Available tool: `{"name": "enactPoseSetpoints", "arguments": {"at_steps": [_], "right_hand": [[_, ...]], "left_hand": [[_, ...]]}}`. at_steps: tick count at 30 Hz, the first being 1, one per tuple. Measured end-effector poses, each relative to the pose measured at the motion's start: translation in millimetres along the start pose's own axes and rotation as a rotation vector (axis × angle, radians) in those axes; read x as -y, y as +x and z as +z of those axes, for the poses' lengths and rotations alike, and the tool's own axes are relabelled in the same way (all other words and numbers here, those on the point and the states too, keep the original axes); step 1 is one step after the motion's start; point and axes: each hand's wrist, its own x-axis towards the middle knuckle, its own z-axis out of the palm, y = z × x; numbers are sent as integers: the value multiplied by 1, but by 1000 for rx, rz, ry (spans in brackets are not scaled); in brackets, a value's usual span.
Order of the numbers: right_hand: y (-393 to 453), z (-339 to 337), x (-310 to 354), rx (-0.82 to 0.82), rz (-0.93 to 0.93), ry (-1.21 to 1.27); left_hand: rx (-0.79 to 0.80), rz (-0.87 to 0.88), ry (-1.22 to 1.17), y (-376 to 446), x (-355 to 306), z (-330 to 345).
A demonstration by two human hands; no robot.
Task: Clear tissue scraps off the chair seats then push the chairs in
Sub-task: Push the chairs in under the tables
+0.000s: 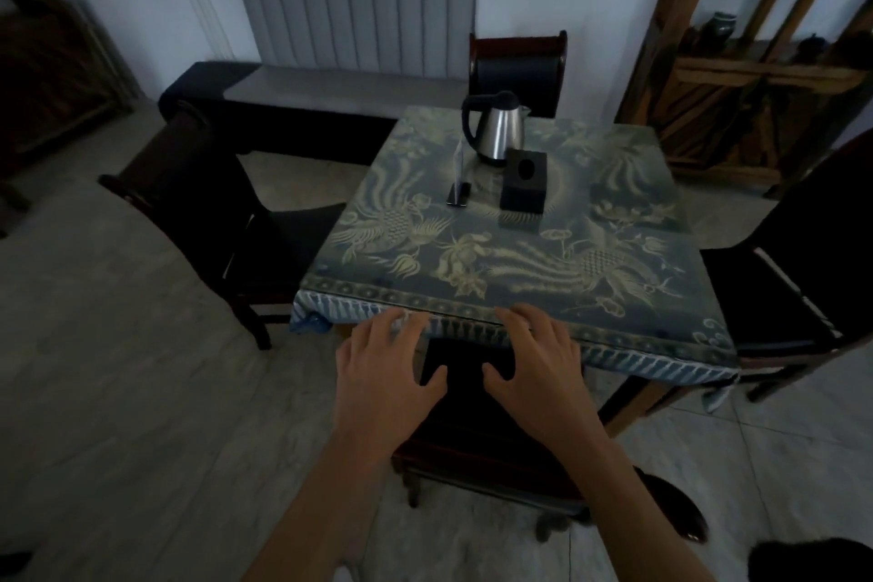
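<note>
Both hands rest spread and flat on the near chair (477,416), left hand (385,373) and right hand (538,369) gripping nothing; the chair sits partly under the table (496,260). No tissue shows in the black box (524,180) beside the kettle (496,128).

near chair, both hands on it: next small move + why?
Probably one more short push forward. Both hands, left hand and right hand, rest spread on the near chair, whose back stands just clear of the tablecloth fringe. No tissue scraps show on it, though the scene is dim.
</note>
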Motion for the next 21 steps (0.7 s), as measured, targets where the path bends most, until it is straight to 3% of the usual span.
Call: {"name": "enactPoseSetpoints", "arguments": {"at_steps": [6,16,21], "right_hand": [[57,41,79,71,-109,-15],[159,140,279,148,-248,51],[203,186,365,210,-348,49]], "left_hand": [[-97,-87,-23,23,85,-16],[-88,-292,11,64,296,-80],[-160,-375,52,70,391,-113]]}}
